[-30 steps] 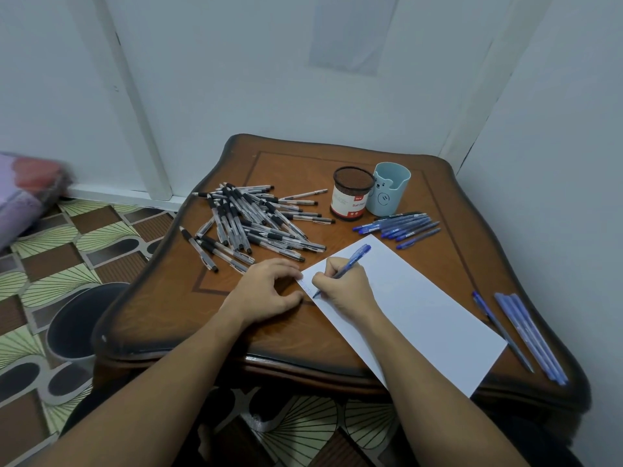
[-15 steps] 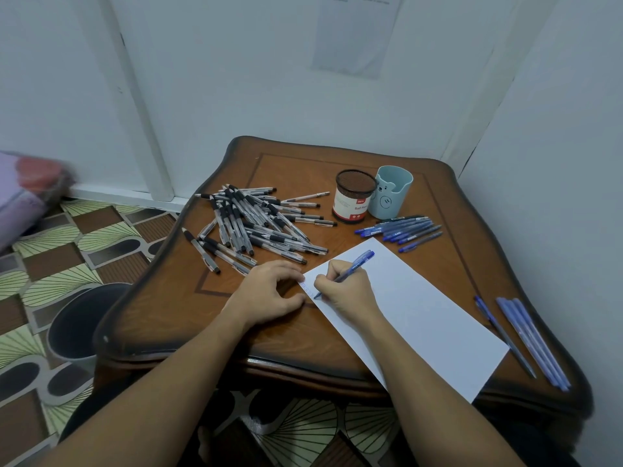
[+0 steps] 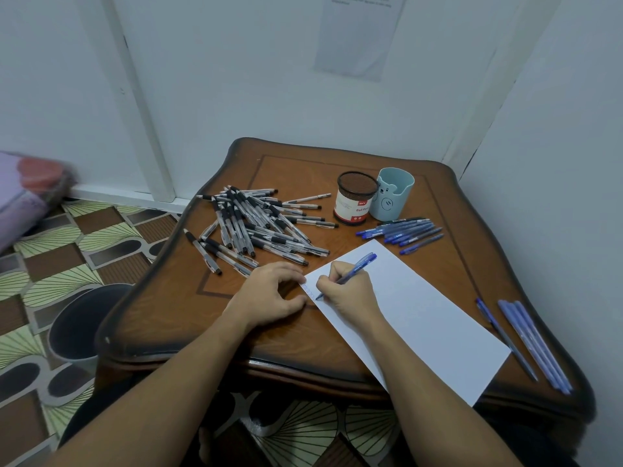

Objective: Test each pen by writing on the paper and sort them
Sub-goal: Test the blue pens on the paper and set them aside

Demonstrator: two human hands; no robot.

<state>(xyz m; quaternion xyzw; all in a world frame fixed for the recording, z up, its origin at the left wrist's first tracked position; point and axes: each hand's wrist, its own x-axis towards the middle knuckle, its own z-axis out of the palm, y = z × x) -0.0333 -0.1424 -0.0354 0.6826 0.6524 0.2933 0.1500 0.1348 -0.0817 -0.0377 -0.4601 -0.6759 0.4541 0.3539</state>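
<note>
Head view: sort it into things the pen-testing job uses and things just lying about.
Job: blue pen in the right hand, paper, left hand touching it, black pen pile, blue pen group, blue pens at the right edge, mesh holder, blue cup.
Lying about: bin, wall sheet, fabric bundle.

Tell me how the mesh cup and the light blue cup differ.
The mesh cup is dark, with a red and white label; the blue cup is pale, with a bear face. The mesh cup's rim is an even circle; the blue cup's rim dips at the front. Both stand upright, side by side.
</note>
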